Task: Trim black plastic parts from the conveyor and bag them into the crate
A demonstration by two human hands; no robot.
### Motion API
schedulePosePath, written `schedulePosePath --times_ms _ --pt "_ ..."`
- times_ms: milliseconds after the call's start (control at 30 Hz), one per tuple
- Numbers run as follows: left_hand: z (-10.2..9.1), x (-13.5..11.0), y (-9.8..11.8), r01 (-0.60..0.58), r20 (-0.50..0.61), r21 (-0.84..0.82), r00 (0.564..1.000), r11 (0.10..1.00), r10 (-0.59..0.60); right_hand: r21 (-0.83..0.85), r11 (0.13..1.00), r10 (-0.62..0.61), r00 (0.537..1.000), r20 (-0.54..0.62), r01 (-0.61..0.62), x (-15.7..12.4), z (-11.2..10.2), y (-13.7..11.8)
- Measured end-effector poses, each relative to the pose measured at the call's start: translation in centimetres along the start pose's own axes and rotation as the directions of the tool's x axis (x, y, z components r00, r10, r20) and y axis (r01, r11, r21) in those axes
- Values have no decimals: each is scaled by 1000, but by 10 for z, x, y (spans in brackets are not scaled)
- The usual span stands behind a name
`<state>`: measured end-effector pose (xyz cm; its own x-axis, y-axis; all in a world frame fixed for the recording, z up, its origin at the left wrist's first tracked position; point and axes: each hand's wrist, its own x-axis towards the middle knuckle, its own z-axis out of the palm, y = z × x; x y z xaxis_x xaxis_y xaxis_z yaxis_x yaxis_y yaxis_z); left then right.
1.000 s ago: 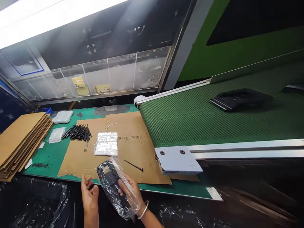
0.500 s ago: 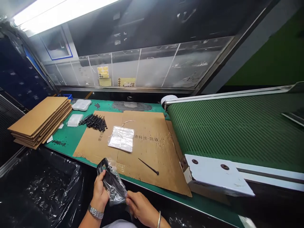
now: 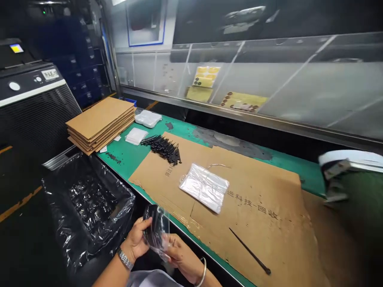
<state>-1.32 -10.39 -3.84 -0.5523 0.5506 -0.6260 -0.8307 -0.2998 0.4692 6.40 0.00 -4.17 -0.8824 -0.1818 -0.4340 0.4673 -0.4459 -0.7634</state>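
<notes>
In front of my body I hold a clear plastic bag (image 3: 164, 225) with a dark, smooth item inside, whose kind I cannot make out. My left hand (image 3: 136, 239) is closed on its left side, thumb on the front. The fingers of my right hand (image 3: 181, 255) pinch the lower right part of the bag. Past my hands, a stack of flat clear bags (image 3: 206, 187) lies on a cardboard sheet (image 3: 185, 217). A bundle of thin black rods (image 3: 163, 147) with thicker ends rests at the sheet's far left. One such single rod (image 3: 249, 251) lies nearer me on the right.
A bin lined with black plastic (image 3: 98, 187) stands left of my hands. Stacked flat cardboard (image 3: 101, 119) sits at the left end of the green table (image 3: 191, 129), beside two piles of white packets (image 3: 148, 118). A conveyor belt's end (image 3: 356, 187) stands at right.
My view has swung left, bringing the bin and a machine further into sight. My right hand has come up closer to my left, and the bag is held more upright and compact.
</notes>
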Motion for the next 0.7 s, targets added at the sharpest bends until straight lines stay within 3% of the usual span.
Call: schedulePosePath --times_ms 67,167,267,333,400,467,600,667,700 --pt "-23 -4 16 90 95 78 991 993 -97 18 984 176 984 23 -176 15 8 -5" --pt "-52 -10 35 17 123 224 991 974 -46 60 970 242 962 -127 -236 46 23 -2" --pt "-80 -7 53 -138 34 294 990 946 134 178 964 227 960 -163 -197 80 34 -2" --pt "-105 3 64 -183 -126 311 965 932 232 321 929 234 965 -115 -187 99 36 -11" --pt "-136 17 76 -155 -374 377 876 913 304 385 906 234 966 -114 -174 114 33 -22" --pt "-171 37 87 -50 -609 459 710 887 355 321 934 225 957 -182 -158 125 28 -30" --pt "-237 83 97 178 -806 468 487 865 336 107 978 207 902 -379 -179 133 16 -19" --pt "-259 107 91 291 -852 458 414 840 321 75 976 217 868 -447 -205 131 12 -5" --pt "-266 118 86 335 -861 456 400 824 314 80 972 231 851 -471 -220 128 11 2"
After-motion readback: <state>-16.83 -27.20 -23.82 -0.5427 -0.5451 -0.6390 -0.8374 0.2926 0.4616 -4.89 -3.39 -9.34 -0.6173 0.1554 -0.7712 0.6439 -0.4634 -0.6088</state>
